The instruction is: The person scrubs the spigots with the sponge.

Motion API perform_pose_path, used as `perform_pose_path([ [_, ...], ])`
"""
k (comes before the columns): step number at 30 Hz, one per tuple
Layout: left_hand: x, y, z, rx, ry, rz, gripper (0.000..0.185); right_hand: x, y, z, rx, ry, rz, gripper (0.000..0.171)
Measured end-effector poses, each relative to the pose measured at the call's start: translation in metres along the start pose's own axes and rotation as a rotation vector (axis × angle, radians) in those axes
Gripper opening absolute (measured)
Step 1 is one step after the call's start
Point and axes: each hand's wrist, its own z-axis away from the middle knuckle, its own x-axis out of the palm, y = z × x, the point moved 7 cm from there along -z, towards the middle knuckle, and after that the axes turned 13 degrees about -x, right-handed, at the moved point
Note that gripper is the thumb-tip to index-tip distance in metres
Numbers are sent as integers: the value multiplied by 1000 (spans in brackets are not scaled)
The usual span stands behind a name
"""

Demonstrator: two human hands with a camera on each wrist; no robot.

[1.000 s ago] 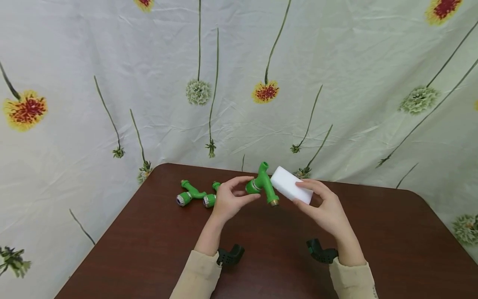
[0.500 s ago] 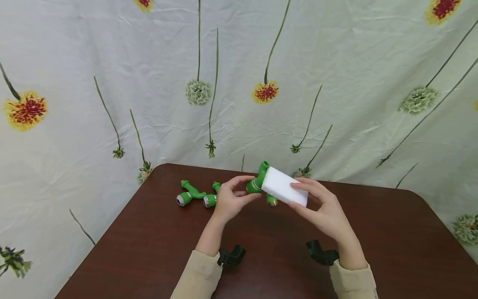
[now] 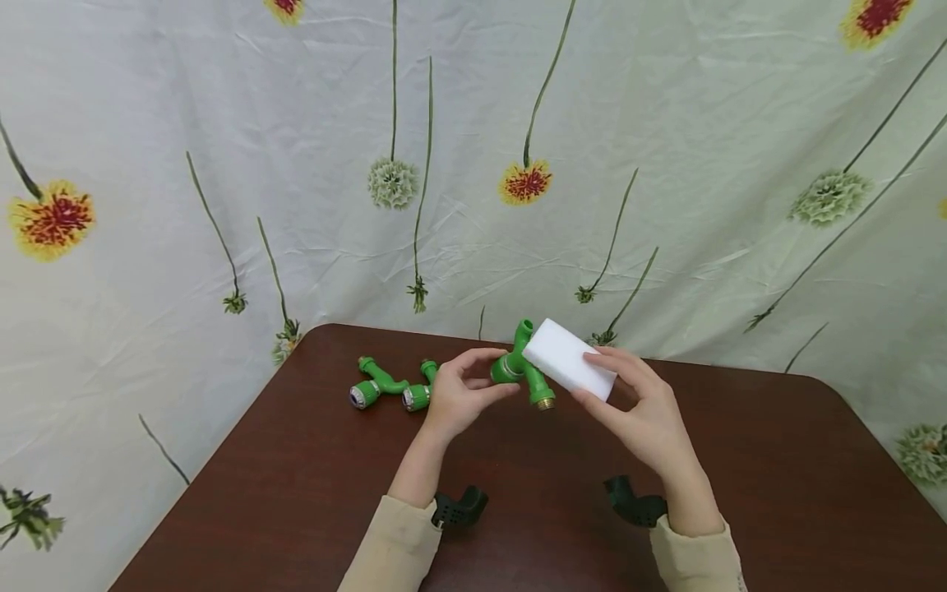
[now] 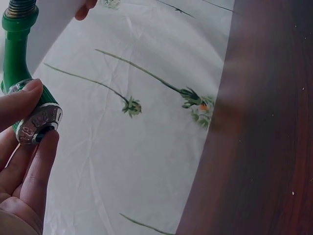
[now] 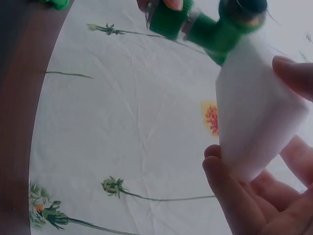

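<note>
left hand (image 3: 460, 393) pinches green tap (image 3: 524, 368) | right hand (image 3: 642, 415) grips white sponge (image 3: 568, 359), now slid up-right, tap's brass tip uncovered

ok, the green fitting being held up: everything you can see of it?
The green tap fitting is a branched, plastic-looking piece: a green body with an upward stub, a chrome-ringed collar at the left end and a brass-coloured threaded tip at the bottom. It is held above the table, tilted. The left hand pinches the collar end; the white sponge block, gripped by the right hand, touches its right side.
</note>
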Motion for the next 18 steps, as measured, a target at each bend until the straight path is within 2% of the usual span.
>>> perform_pose_path([
  [2,1,0,0,-5,-1,-4,45,3,-3,0,-9,-3,39,38],
  [6,3,2,1,-23,-21,11,45,2,-5,0,-18,41,211,38],
  [9,4,14,6,-35,-33,15,45,-4,-5,1,7,100,311,39],
  [12,4,21,10,-38,-36,15,44,-7,-3,1,38,124,281,39],
  [18,4,21,10,-14,-27,32,43,3,-7,-1,1,19,96,35],
])
